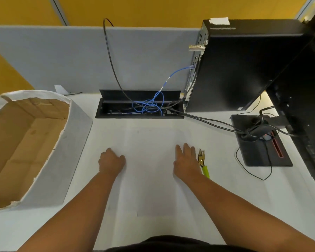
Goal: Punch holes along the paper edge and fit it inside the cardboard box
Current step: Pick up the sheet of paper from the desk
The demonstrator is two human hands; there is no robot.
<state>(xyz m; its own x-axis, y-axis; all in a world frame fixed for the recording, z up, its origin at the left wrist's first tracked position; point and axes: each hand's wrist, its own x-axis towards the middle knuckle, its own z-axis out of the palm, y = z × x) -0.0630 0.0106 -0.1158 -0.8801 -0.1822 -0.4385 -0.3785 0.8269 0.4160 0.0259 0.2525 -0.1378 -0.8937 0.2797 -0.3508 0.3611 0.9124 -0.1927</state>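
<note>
The paper (153, 171) lies flat on the white desk (225, 206), centred in front of the person. Its near edge sits short of the desk's front edge; its far edge stops before the cable tray (140, 106).

The left hand (111, 161) rests on the paper's left margin, fingers curled under, holding nothing. The right hand (186, 160) lies flat and open on the paper's right margin, fingers extended, holding nothing.

The hole punch (203, 163), with green handles, lies on the desk just beside the right hand, along the paper's right edge. Contact between them cannot be determined.

The cardboard box (25, 146) stands open at the left, well apart from the paper, with bare desk between them.

At the right, a computer (244, 66), a monitor stand (258, 142) and trailing cables (216, 122) bound the free surface.
</note>
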